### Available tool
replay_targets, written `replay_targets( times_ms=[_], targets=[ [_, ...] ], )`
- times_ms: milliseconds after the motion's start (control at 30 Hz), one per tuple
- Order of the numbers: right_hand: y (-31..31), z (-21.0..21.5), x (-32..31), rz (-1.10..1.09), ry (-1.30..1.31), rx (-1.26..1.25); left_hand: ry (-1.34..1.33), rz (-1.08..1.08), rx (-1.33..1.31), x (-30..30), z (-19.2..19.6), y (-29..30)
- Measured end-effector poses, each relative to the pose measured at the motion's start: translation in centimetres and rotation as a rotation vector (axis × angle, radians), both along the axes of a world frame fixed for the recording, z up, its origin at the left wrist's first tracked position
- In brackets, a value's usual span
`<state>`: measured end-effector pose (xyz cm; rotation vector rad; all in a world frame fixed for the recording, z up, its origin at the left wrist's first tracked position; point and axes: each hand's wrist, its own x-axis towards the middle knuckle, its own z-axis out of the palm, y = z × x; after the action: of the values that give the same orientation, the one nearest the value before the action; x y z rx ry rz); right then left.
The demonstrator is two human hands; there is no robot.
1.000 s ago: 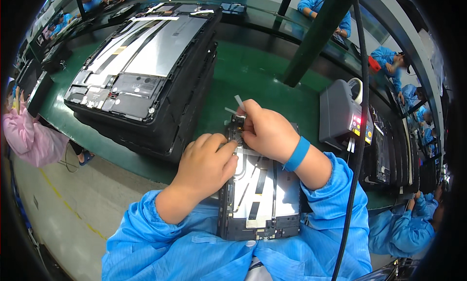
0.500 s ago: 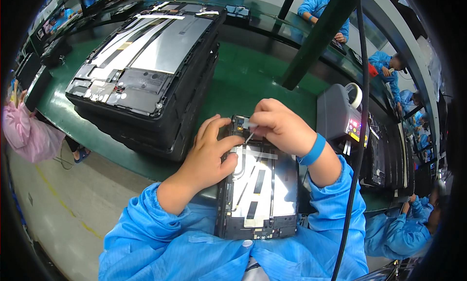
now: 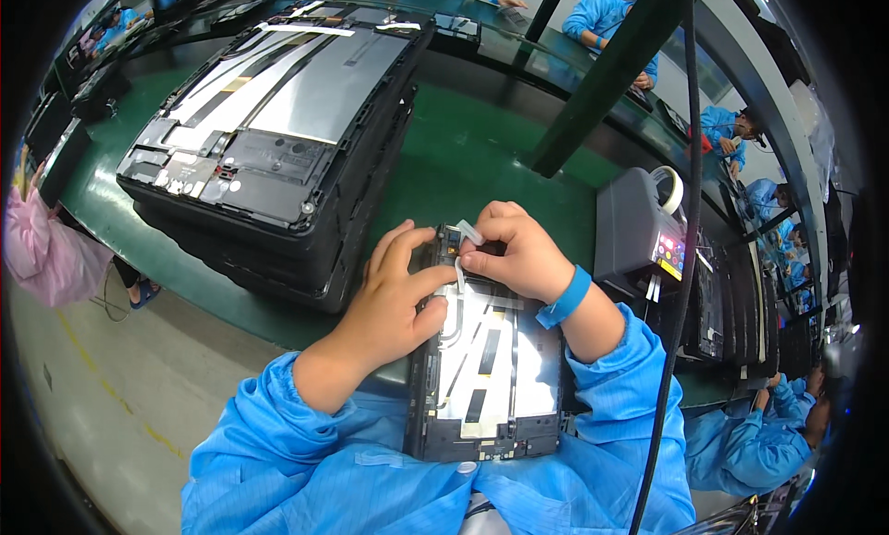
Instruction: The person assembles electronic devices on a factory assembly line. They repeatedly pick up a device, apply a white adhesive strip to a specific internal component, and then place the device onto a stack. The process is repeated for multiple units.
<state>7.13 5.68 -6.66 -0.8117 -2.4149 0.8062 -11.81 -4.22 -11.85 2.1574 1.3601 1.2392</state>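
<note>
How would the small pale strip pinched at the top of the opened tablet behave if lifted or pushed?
The pale strip bends and curls between the right hand and left hand, so it is probably floppy and very light. It looks thin like tape, so it may cling to skin. The opened tablet beneath looks flat and rigid, unlikely to flex.

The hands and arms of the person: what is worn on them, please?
Both hands, left hand and right hand, are bare, without gloves. Both forearms wear loose bright blue sleeves with gathered cuffs. The right wrist carries a blue wristband. No cable from it is visible.
</note>
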Motion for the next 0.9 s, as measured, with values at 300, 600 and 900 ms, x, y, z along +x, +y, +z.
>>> replay_targets(
  times_ms=[300,600,900],
  targets=[
    [0.1,1.2,-1.1,-0.235,-0.228,-0.309,-0.008,-0.005,0.004,-0.1,0.2,0.1],
    [-0.6,1.7,-2.4,-0.367,-0.415,-0.132,-0.002,-0.007,0.013,0.0,-0.2,0.1],
    [-2.2,1.0,-0.3,-0.041,-0.021,0.091,0.252,0.078,0.044,0.1,1.0,-0.6]
  ],
)
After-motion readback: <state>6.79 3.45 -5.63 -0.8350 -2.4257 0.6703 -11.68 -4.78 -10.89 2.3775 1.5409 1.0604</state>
